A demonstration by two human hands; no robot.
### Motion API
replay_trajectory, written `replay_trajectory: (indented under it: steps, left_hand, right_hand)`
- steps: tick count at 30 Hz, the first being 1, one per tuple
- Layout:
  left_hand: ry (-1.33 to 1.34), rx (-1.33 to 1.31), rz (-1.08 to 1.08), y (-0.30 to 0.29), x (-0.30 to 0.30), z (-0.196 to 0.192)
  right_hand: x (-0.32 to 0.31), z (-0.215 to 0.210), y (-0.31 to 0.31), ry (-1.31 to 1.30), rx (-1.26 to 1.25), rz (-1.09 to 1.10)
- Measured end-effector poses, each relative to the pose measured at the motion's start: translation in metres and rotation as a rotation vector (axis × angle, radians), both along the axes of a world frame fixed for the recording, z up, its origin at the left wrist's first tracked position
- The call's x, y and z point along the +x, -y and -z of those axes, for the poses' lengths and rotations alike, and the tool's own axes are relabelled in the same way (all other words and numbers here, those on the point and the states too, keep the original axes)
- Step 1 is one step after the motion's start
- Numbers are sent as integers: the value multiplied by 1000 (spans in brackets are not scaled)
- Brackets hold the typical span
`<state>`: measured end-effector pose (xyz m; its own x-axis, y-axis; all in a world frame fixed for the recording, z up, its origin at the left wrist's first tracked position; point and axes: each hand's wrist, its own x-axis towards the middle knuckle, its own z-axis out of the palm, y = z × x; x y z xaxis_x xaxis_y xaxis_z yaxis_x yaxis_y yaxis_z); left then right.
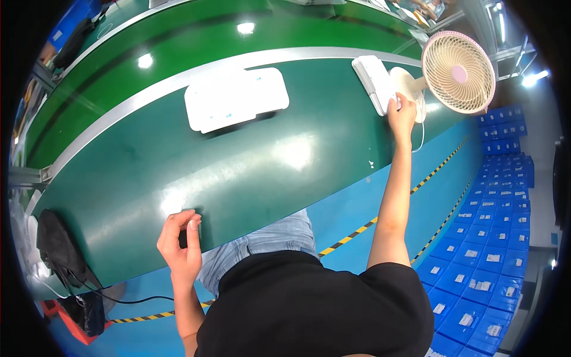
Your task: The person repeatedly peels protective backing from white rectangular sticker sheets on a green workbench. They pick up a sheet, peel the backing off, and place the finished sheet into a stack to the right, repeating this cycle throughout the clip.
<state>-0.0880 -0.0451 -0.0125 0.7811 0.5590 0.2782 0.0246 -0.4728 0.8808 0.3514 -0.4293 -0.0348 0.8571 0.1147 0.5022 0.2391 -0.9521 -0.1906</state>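
My right hand point(403, 115) reaches to the far right of the green table. Its fingers are drawn together at the near right edge of a stack of white flat parts point(370, 83); whatever sits between the fingertips is hidden. My left hand point(180, 245) hovers over the table's front edge, fingers curled toward the thumb, and nothing shows between them. Beyond it, near the table's far side, lie white plastic panels point(235, 101) with small blue marks, overlapping one another and apart from both hands.
A cream desk fan point(459, 72) stands right beside the stack, its cord hanging past the table edge. A black mesh bag point(59, 247) rests at the left end. Behind runs a bright green belt point(196, 44). Blue bins point(476, 256) line the right floor.
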Motion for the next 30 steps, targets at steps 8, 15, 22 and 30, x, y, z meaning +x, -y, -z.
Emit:
replay_trajectory:
  steps: [8,15,22,30]
  left_hand:
    - [14,17,-6,1,1,-1]
    - [22,30,9,0,1,0]
    - [-20,-51,10,0,0,-5]
    - [-24,-747,215,-16,23,-16]
  right_hand:
    - [-24,-21,-33,99,-183,-21]
    - [-76,-59,-151,34,106,-667]
    - [-127,-68,-243,-125,-28,-1148]
    - [-163,-60,-252,-122,-218,-1150]
